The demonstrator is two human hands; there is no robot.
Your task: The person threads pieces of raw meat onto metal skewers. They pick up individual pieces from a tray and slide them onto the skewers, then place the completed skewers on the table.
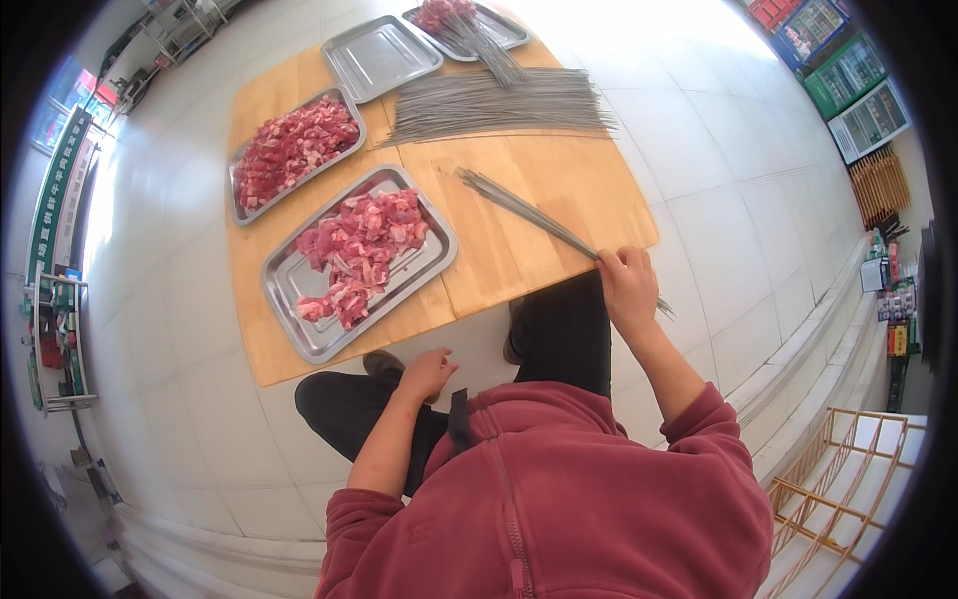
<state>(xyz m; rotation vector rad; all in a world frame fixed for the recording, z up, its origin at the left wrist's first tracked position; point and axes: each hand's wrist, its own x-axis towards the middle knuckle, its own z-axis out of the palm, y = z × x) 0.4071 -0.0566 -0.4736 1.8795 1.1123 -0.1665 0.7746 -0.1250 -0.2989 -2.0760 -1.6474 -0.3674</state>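
Observation:
My right hand (627,288) grips a thin bundle of metal skewers (531,213) near one end, at the table's near right edge; the other end points up and left over the wooden table (524,262). My left hand (428,374) hangs just off the near edge, fingers apart and holding nothing. In front of it lies a metal tray (447,251) with chunks of raw meat (367,239). Another metal tray (239,213) to the upper left is filled with diced raw meat (299,146). A wide pile of loose metal skewers (501,105) lies across the table's far part.
At the far edge are a bare metal tray (382,56) and a tray (513,34) with meat threaded on skewers (479,41). My knees are beside the table's near edge. Wooden racks (846,479) stand at the lower right, beyond the steps (801,382).

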